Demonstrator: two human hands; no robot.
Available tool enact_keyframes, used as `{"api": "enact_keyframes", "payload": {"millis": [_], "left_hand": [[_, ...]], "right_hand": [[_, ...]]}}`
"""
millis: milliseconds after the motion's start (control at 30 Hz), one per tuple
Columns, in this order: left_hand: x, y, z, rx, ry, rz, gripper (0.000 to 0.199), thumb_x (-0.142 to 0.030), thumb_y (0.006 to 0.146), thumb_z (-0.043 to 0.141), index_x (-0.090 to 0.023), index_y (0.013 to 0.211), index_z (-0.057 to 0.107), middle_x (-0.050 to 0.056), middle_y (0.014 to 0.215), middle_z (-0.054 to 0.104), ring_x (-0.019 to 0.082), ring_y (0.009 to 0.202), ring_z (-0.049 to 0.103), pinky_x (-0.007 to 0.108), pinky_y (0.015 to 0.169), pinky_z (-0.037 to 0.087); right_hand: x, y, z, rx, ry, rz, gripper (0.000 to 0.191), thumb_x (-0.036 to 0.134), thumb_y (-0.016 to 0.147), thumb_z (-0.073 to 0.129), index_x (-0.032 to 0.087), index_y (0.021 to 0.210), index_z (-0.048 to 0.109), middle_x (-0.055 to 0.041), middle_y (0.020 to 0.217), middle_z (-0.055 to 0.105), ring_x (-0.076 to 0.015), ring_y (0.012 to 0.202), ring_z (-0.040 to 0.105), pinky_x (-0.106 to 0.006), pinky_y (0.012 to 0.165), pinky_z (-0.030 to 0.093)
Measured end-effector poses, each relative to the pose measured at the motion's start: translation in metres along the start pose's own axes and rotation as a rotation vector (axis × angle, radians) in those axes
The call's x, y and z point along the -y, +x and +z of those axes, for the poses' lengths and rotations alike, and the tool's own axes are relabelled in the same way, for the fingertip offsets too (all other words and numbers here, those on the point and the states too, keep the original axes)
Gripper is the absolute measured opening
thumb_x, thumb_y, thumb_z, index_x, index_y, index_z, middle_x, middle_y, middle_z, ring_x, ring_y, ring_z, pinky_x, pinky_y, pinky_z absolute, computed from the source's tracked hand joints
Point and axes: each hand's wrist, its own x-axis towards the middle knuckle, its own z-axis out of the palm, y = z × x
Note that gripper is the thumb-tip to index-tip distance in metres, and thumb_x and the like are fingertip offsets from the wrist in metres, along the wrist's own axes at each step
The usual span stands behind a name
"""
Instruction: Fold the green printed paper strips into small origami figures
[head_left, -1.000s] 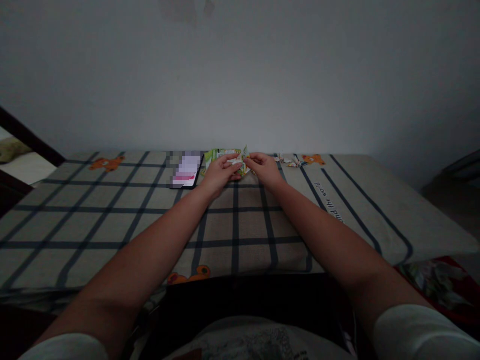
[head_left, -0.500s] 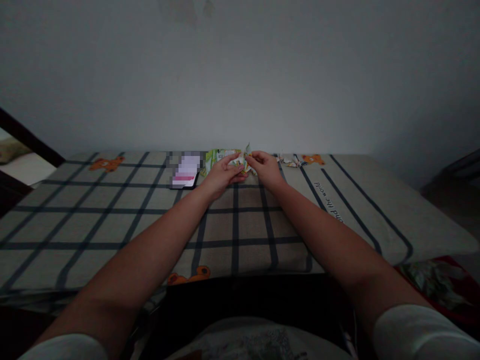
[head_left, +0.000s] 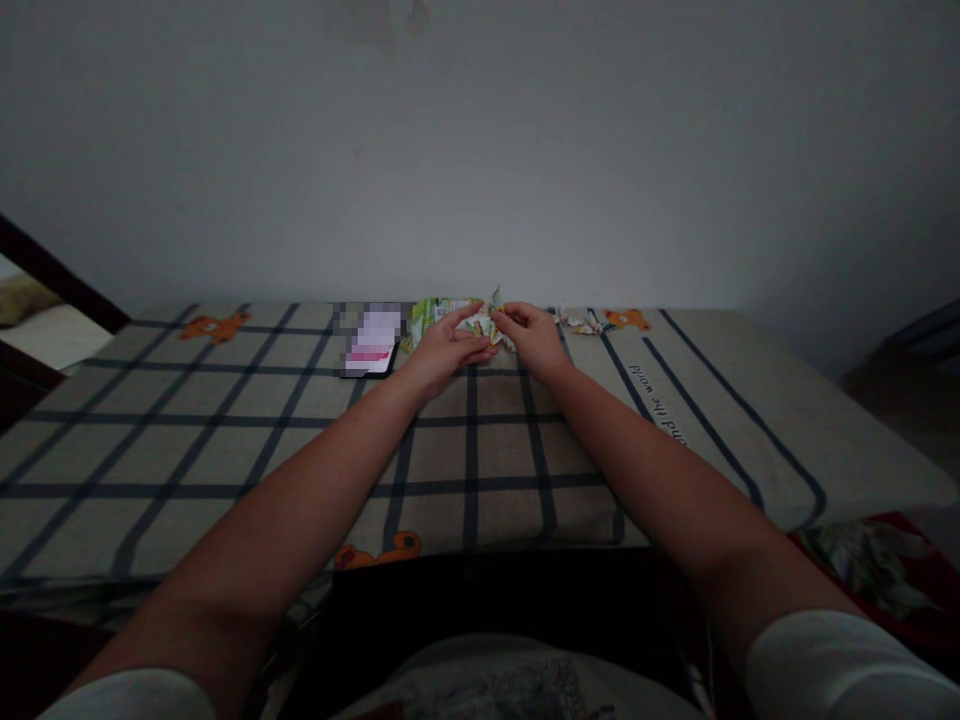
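Near the wall, both of my hands are at a crumpled snack wrapper (head_left: pixel 484 324), white with green and yellow print. My left hand (head_left: pixel 442 348) curves round its near side, the index finger raised and the thumb low against the other fingers. My right hand (head_left: pixel 534 335) pinches the wrapper's upper right part between thumb and fingertips, and a pale corner sticks up there. What may be inside the wrapper is hidden. A green printed packet (head_left: pixel 425 316) lies behind my left hand, partly covered by it. Right of my right hand is a torn, crumpled wrapper (head_left: pixel 583 323).
Left of the green packet lies a phone (head_left: pixel 371 340) with its screen lit and blurred. A checked cloth with printed bears (head_left: pixel 472 450) covers the table, which meets a grey wall (head_left: pixel 480 150). At the lower right, below the table edge, is a red item (head_left: pixel 911 540) with crumpled pieces.
My left thumb has shifted slightly down, and more of the wrapper shows between it and the index finger. My right hand stays nearly still.
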Motion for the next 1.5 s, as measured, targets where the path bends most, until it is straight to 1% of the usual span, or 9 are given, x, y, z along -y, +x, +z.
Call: {"api": "enact_keyframes", "payload": {"millis": [133,267,467,567,700,967,1200,1400,1500], "left_hand": [[0.000,0.003,-0.003,-0.094,0.163,0.049,0.061,-0.016,0.078,0.073,-0.020,0.137,0.060,-0.001,0.069,0.068,0.014,0.066,0.069,0.028,0.069,0.059],[0.002,0.006,-0.007,-0.159,0.243,0.169,0.043,-0.035,0.079,0.077,-0.021,0.119,0.072,0.004,0.086,0.072,0.015,0.071,0.067,0.025,0.061,0.057],[0.002,0.007,-0.013,-0.180,0.275,0.227,0.041,-0.048,0.071,0.081,-0.015,0.095,0.078,0.006,0.094,0.074,0.016,0.075,0.066,0.026,0.061,0.057],[0.001,0.007,-0.014,-0.218,0.279,0.223,0.043,-0.050,0.069,0.082,-0.015,0.093,0.078,0.006,0.093,0.075,0.016,0.077,0.066,0.027,0.065,0.057],[0.002,0.007,-0.014,-0.225,0.303,0.221,0.040,-0.050,0.070,0.082,-0.016,0.091,0.078,0.006,0.091,0.076,0.016,0.077,0.066,0.027,0.068,0.056],[0.002,0.008,-0.013,-0.227,0.357,0.226,0.029,-0.043,0.074,0.079,-0.017,0.088,0.079,0.005,0.088,0.076,0.015,0.073,0.065,0.026,0.068,0.052],[0.004,0.008,-0.014,-0.234,0.320,0.207,0.036,-0.047,0.069,0.082,-0.016,0.087,0.077,0.005,0.086,0.074,0.015,0.073,0.065,0.028,0.069,0.054],[0.003,0.008,-0.014,-0.221,0.309,0.187,0.041,-0.050,0.063,0.086,-0.016,0.083,0.076,0.005,0.081,0.073,0.014,0.069,0.063,0.026,0.066,0.054],[0.004,0.009,-0.016,-0.219,0.286,0.159,0.040,-0.051,0.063,0.086,-0.017,0.083,0.076,0.005,0.082,0.074,0.015,0.072,0.064,0.027,0.066,0.054]], "right_hand": [[0.004,-0.001,-0.001,0.055,0.005,0.028,0.036,0.053,0.070,0.075,0.019,0.079,0.070,-0.0007,0.076,0.068,-0.0148,0.073,0.059,-0.029,0.072,0.048],[0.006,-0.001,-0.002,0.050,-0.036,0.042,0.034,0.051,0.068,0.077,0.019,0.076,0.072,-0.0001,0.072,0.068,-0.0142,0.071,0.057,-0.029,0.070,0.046],[0.005,-0.002,-0.002,0.111,0.023,0.100,0.033,0.049,0.068,0.078,0.019,0.082,0.076,-0.0015,0.080,0.073,-0.0148,0.076,0.061,-0.030,0.075,0.049],[0.003,-0.001,-0.003,0.148,0.058,0.114,0.033,0.047,0.068,0.079,0.019,0.084,0.077,-0.0018,0.084,0.074,-0.0139,0.076,0.062,-0.030,0.077,0.050],[0.001,0.001,-0.005,0.138,0.029,0.119,0.032,0.046,0.067,0.079,0.018,0.081,0.077,-0.0014,0.079,0.073,-0.0133,0.073,0.060,-0.029,0.073,0.049],[0.004,0.000,-0.004,0.168,0.043,0.137,0.033,0.047,0.066,0.080,0.017,0.078,0.072,-0.0011,0.073,0.070,-0.0137,0.071,0.061,-0.029,0.069,0.049],[-0.004,0.003,-0.003,0.224,0.082,0.172,0.037,0.049,0.064,0.082,0.018,0.079,0.071,-0.0020,0.080,0.072,-0.0137,0.073,0.063,-0.028,0.072,0.051],[0.001,0.000,-0.003,0.170,0.040,0.150,0.040,0.046,0.065,0.082,0.021,0.092,0.068,0.0013,0.073,0.070,-0.0143,0.069,0.063,-0.027,0.067,0.050],[0.004,-0.001,-0.003,0.165,0.021,0.135,0.037,0.052,0.066,0.078,0.021,0.084,0.070,0.0004,0.076,0.071,-0.0151,0.071,0.062,-0.029,0.067,0.051]]}}
